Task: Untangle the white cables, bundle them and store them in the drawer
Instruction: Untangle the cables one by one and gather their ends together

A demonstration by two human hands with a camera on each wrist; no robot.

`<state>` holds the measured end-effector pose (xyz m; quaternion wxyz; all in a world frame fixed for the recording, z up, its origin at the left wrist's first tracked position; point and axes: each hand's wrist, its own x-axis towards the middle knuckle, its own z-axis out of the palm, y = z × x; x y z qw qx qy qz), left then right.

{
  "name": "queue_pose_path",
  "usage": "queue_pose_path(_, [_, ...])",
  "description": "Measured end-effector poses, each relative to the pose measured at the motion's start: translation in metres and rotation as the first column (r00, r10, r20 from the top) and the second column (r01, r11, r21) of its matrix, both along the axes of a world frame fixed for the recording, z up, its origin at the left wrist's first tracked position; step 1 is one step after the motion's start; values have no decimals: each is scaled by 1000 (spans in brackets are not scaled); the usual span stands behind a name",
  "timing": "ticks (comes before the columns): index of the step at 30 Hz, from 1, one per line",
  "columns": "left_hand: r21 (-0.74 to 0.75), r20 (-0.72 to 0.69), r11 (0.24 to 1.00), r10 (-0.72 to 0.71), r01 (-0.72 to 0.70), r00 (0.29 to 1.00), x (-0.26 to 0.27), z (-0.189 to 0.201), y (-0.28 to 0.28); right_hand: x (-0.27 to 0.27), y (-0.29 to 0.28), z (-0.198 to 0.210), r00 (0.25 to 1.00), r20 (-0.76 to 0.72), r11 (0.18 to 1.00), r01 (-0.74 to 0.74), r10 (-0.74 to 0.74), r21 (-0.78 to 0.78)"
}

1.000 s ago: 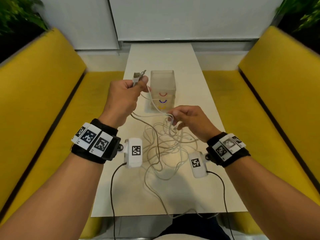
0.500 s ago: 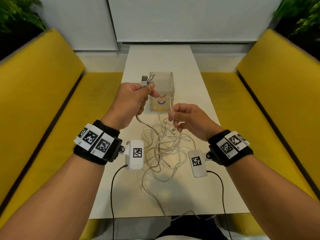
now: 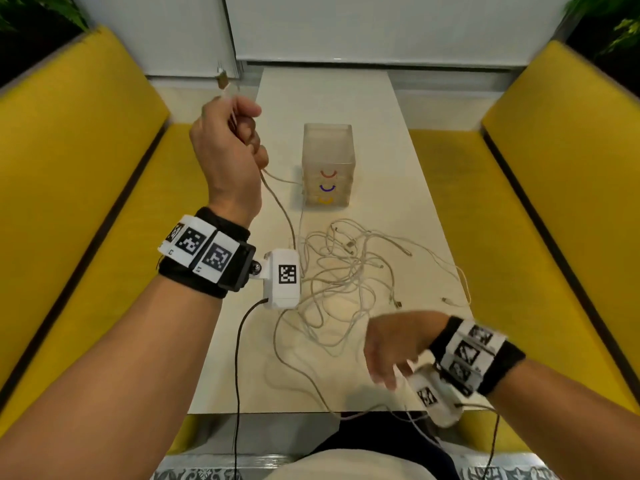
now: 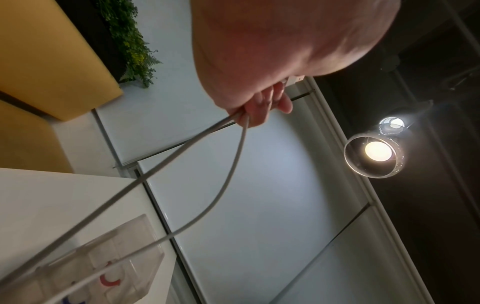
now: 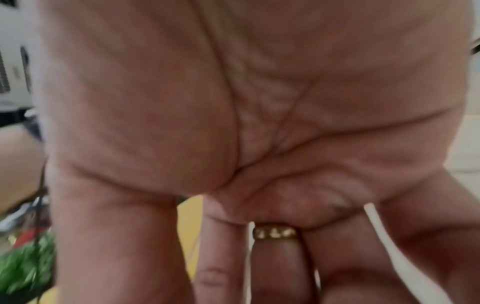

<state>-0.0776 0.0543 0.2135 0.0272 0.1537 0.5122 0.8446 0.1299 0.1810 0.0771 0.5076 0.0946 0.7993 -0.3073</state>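
My left hand is raised at the table's left edge and grips two white cables; their plugs stick up above the fist. Both strands run down from the fist to the loose white tangle on the table. In the left wrist view my curled left fingers close round the strands. My right hand is blurred, low near the front edge, with fingers pointing down. In the right wrist view its fingers look straight and a white strand passes between them. The translucent drawer unit stands behind the tangle, drawers closed.
The white table is long and narrow, with yellow benches on the left and right. Cable ends lie near the right edge, and one strand hangs over the front edge. A lit pendant lamp hangs overhead.
My left hand has lifted up and to the left with the cable ends. My right hand has let go at the tangle and dropped fast toward the front edge of the table.
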Motion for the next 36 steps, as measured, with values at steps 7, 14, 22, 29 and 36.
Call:
queue_pose_path(7, [-44, 80, 999, 32, -29, 996, -5, -13, -5, 44, -19, -33, 968, 130, 943, -238, 213, 231])
queue_pose_path(14, [-113, 107, 992, -50, 62, 993, 9, -23, 0, -3, 43, -3, 961, -186, 886, 261, -203, 382])
queue_pose_path(22, [-123, 105, 989, -72, 85, 992, 5, -17, -8, 27, -18, -39, 954, 282, 953, -178, 106, 244])
queue_pose_path(29, [-149, 136, 977, -135, 155, 981, 26, -30, 6, -12, 39, -54, 882, -424, 774, 413, -207, 481])
queue_pose_path(36, [-166, 184, 967, -164, 195, 969, 44, -47, 10, -19, 70, -94, 722, -486, 562, 690, -493, 456])
